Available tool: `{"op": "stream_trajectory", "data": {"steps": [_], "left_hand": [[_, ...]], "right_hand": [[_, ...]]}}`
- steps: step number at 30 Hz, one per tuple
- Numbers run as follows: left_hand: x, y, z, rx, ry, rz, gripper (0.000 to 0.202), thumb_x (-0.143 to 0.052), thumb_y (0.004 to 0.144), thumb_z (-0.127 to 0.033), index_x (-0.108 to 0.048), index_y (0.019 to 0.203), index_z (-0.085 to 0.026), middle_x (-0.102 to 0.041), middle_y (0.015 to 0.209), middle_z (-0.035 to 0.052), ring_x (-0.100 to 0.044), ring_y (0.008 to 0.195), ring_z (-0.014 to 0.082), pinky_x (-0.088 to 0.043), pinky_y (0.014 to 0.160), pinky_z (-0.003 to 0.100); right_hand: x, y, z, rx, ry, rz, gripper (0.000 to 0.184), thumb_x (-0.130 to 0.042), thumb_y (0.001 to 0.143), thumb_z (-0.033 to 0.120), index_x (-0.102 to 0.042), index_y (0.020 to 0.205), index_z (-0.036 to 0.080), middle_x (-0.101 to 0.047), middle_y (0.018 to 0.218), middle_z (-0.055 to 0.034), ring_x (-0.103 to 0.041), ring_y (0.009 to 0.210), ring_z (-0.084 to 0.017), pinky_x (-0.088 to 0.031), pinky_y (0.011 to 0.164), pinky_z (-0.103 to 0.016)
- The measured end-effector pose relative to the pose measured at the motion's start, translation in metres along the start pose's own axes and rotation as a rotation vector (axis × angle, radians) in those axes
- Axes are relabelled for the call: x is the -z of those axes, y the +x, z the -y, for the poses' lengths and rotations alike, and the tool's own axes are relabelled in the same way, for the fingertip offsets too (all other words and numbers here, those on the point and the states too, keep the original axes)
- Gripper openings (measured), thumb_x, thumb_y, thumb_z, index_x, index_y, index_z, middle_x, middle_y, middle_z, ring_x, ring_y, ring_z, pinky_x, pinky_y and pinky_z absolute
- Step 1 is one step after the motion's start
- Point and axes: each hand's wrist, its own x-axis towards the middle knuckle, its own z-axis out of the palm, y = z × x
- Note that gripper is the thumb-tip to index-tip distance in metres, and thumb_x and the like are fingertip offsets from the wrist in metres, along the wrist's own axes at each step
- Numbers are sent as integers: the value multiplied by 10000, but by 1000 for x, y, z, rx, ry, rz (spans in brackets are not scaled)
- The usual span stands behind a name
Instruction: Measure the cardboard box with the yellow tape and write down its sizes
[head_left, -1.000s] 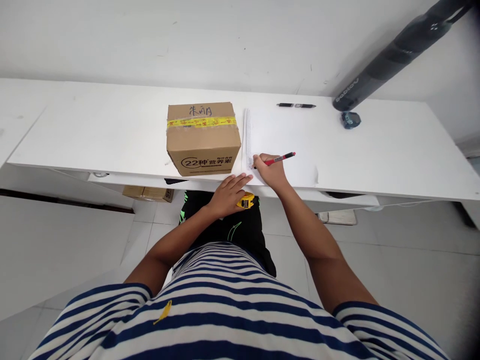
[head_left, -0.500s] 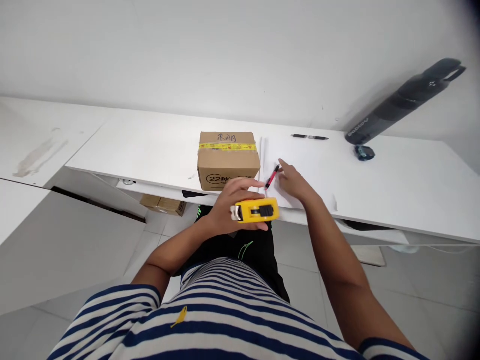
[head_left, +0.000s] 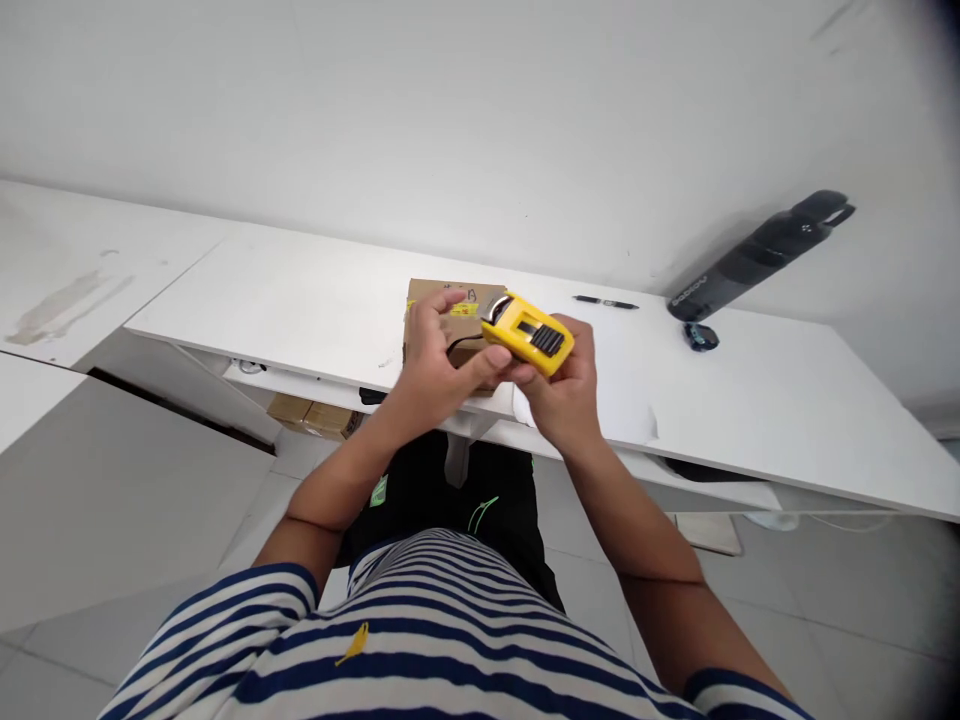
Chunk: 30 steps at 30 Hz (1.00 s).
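Note:
A yellow tape measure point(head_left: 529, 334) with a black slide button and a silver metal end is held up in front of the cardboard box. My right hand point(head_left: 571, 395) grips it from the right, thumb at its lower edge and fingers behind. At its metal end is my left hand point(head_left: 435, 365), index finger and thumb spread apart, the thumb tip at the tape measure's lower corner. A thin black strap shows between them. The cardboard box point(head_left: 421, 290), with yellow printed tape, stands on the white desk point(head_left: 315, 290), mostly hidden by my hands. The red pen is not visible.
A white sheet of paper point(head_left: 622, 385) lies right of the box. Behind it is a black pen point(head_left: 604, 302). A dark bottle point(head_left: 757, 255) stands near the wall, a small dark round object point(head_left: 700, 337) before it. Brown boxes point(head_left: 313, 415) sit below the desk.
My right hand has left the paper and the red pen and now grips the tape measure. The tape measure has been raised and turned; my left hand's fingers have spread.

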Motion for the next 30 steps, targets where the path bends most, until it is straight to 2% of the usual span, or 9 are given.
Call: {"op": "stream_trajectory", "data": {"steps": [2, 4, 7, 10, 15, 21, 25, 27, 30], "left_hand": [[17, 8, -7, 165, -180, 131, 577, -663, 882, -662, -536, 1260, -244, -640, 1236, 108, -658, 1102, 214, -563, 943, 386], [31, 15, -15, 268, -307, 239, 497, -692, 880, -613, -577, 1157, -216, -685, 1042, 63, -680, 898, 152, -574, 821, 321], [43, 28, -23, 348, -280, 262, 421, -799, 806, -520, -595, 979, -196, -643, 809, -2, -622, 708, 103, -518, 662, 255], [50, 40, -27, 398, -210, 254, 383, -840, 763, -407, -518, 795, -202, -530, 658, -52, -526, 590, 77, -436, 570, 230], [70, 57, -16, 399, -159, 164, 305, -702, 850, -338, -460, 716, -207, -487, 627, -39, -457, 560, 77, -400, 568, 237], [99, 68, 33, 608, 32, 10, 293, -606, 884, -347, -444, 685, -205, -470, 665, -16, -413, 562, 87, -356, 553, 262], [99, 64, 61, 721, 123, 178, 273, -584, 895, -407, -498, 736, -203, -479, 701, -6, -417, 579, 103, -345, 564, 279], [94, 62, 69, 728, 143, 269, 307, -587, 899, -475, -513, 778, -203, -496, 736, 4, -439, 601, 115, -353, 572, 285], [86, 61, 75, 716, 184, 282, 387, -594, 892, -576, -506, 831, -204, -518, 803, 17, -469, 640, 127, -373, 586, 291]], "right_hand": [[5, 13, 0, 47, -77, 29, 571, -790, 780, 642, -568, 1211, 340, -634, 1386, -73, -619, 1329, -316, -657, 898, -494], [11, 23, 6, 91, -168, 124, 513, -814, 798, 544, -583, 1210, 343, -617, 1433, -69, -592, 1365, -314, -646, 923, -495], [15, 31, 17, 173, -305, 222, 474, -813, 813, 398, -578, 1220, 336, -683, 1291, -50, -679, 1206, -265, -641, 895, -443], [19, 39, 24, 257, -455, 209, 492, -803, 768, 302, -573, 1203, 305, -694, 1169, -42, -703, 1006, -232, -627, 767, -390], [53, 61, 26, 184, -611, 141, 501, -783, 736, 265, -581, 1195, 282, -670, 1012, -15, -591, 692, -144, -532, 583, -326], [106, 92, 0, -42, -636, 108, 429, -768, 742, 320, -700, 1161, 261, -705, 1069, -52, -650, 839, -199, -567, 704, -371], [103, 97, -17, -200, -702, 263, 484, -740, 756, 396, -716, 1222, 266, -730, 1192, -63, -697, 938, -257, -600, 824, -460], [93, 95, -18, -187, -729, 319, 504, -705, 780, 403, -699, 1270, 284, -722, 1261, -64, -697, 1035, -294, -588, 898, -499], [83, 91, -16, -138, -800, 326, 508, -642, 829, 406, -654, 1328, 308, -704, 1310, -67, -679, 1120, -323, -562, 966, -535]]}}
